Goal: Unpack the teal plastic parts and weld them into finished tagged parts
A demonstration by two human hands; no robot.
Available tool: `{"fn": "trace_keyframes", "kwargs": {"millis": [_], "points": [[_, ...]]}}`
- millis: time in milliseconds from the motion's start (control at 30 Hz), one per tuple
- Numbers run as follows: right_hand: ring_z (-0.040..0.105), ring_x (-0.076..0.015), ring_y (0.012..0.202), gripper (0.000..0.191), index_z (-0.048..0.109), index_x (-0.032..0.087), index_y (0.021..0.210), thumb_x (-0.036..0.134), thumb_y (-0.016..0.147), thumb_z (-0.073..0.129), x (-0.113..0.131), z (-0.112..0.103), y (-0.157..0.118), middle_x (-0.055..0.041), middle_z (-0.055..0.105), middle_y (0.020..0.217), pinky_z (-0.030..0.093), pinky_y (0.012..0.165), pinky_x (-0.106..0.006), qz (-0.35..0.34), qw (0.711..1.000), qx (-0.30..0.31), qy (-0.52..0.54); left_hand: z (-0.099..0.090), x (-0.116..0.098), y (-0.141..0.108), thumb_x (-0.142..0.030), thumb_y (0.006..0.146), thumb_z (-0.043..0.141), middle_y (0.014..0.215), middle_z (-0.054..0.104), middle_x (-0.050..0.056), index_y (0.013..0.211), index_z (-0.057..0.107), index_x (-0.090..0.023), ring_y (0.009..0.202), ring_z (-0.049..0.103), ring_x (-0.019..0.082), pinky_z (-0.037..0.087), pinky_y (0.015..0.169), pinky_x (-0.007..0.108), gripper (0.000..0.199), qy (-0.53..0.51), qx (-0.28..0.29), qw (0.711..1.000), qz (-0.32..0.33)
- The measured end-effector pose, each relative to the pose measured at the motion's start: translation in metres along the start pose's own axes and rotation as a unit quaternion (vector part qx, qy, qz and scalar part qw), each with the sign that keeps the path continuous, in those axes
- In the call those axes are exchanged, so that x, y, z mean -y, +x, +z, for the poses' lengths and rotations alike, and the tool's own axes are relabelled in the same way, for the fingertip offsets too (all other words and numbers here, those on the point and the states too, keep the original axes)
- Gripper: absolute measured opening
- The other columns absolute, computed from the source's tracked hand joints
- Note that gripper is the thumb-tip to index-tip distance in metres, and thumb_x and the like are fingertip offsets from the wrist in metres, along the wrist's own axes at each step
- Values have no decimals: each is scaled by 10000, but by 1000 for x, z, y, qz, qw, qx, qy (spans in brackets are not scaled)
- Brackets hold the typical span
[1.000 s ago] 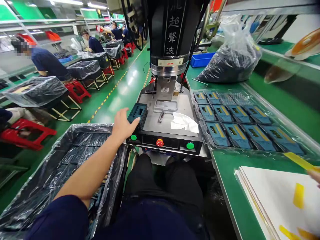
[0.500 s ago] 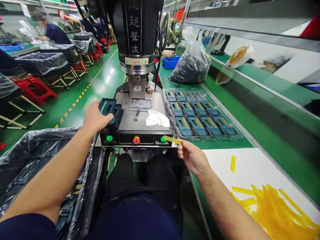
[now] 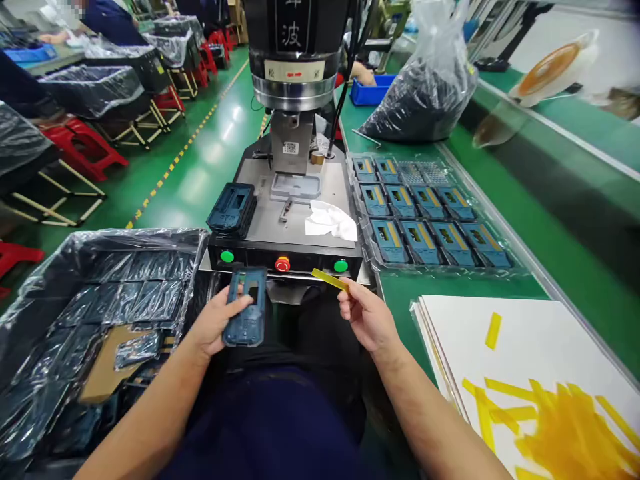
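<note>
My left hand [image 3: 217, 319] grips a dark blue plastic housing [image 3: 246, 327] with a rectangular window, held in front of the machine's front panel. Between the thumb and fingers of my right hand [image 3: 367, 312] is a thin yellow strip [image 3: 327, 279], its free end pointing left toward the housing but apart from it. More such housings stand in a stack [image 3: 231, 210] at the left of the machine's metal plate [image 3: 265, 230]. Loose yellow strips [image 3: 565, 420] lie heaped on white sheets [image 3: 460, 333] at the right.
A clear tray [image 3: 523, 267] holds several housings with yellow strips. The press head [image 3: 294, 80] hangs over a grey fixture [image 3: 296, 187]; white paper [image 3: 330, 221] lies nearby. A red button [image 3: 283, 264] sits between green ones. At left is a plastic-lined bin [image 3: 125, 243]. Co-workers sit beyond.
My left hand has taken a housing from the stack and brought it down in front of me. My right hand still holds the yellow strip. The view has tilted downward.
</note>
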State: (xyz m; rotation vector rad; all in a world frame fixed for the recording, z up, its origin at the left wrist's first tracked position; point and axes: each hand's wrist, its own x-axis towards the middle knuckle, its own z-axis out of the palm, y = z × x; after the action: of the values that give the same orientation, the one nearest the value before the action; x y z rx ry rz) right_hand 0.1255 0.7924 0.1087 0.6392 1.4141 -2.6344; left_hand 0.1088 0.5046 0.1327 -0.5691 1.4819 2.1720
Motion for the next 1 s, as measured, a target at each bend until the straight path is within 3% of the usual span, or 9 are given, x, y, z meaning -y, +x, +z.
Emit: {"fn": "trace_keyframes", "kwargs": {"millis": [100,200,333,433,600,667,733,900,1000], "points": [[582,-92,563,332,756,173,969,346,689,803,-12,4,-4,-35,708,745,488,511,-217,-23,999,21,-43,7,27,0,-119,642,802,1038,721,80,1011,591,-159,777,696,170,595,706,332,427,-42,5,998,-38],[623,-121,636,293,771,193,945,368,711,792,-25,4,-7,-50,721,795,523,585,-262,-74,992,31,-95,16,40,0,-81,681,750,1149,699,132,1090,590,-146,858,704,197,589,760,348,444,-50,12,998,-47],[642,-136,667,245,765,214,964,375,780,743,-38,2,-8,-41,715,844,551,628,-300,-170,961,25,-218,31,46,1,-96,759,688,1148,701,155,1087,607,-121,791,700,169,583,730,312,339,-57,15,997,-50],[638,-136,621,292,733,205,1018,394,795,726,-42,1,-10,-24,707,767,563,633,-310,-181,945,14,-272,41,47,2,-140,832,639,1110,713,157,1082,608,-125,709,689,150,584,676,306,253,-74,13,995,-63],[633,-143,578,259,708,206,995,389,811,713,-40,2,-13,-9,687,693,560,600,-303,-188,932,-1,-310,47,49,3,-245,914,566,1107,709,182,1095,594,-122,786,716,204,593,723,376,220,-105,14,992,-72],[656,-162,645,175,728,223,948,355,840,686,-37,4,-15,-29,703,754,571,645,-321,-256,896,2,-362,48,50,3,-268,932,539,1107,707,190,1105,588,-116,813,719,225,589,746,405,235,-111,8,991,-77],[675,-181,743,122,746,245,926,293,872,647,-34,7,-19,-47,715,838,583,711,-340,-353,836,13,-421,49,52,4,-272,940,522,1115,700,199,1118,582,-107,837,718,240,581,767,424,250,-115,10,990,-81],[689,-194,860,314,709,250,1114,90,862,610,-34,16,-29,-80,727,969,601,752,-330,-540,681,104,-484,52,55,2,-256,943,516,1091,703,191,1119,581,-102,867,713,241,564,821,435,242,-141,35,986,-80],[682,-215,922,383,677,212,1174,42,836,619,-38,20,-30,-112,720,1008,600,763,-340,-590,619,159,-494,56,55,-2,-246,925,548,1062,713,168,1107,602,-108,912,709,246,550,873,436,235,-159,62,982,-79]]}}
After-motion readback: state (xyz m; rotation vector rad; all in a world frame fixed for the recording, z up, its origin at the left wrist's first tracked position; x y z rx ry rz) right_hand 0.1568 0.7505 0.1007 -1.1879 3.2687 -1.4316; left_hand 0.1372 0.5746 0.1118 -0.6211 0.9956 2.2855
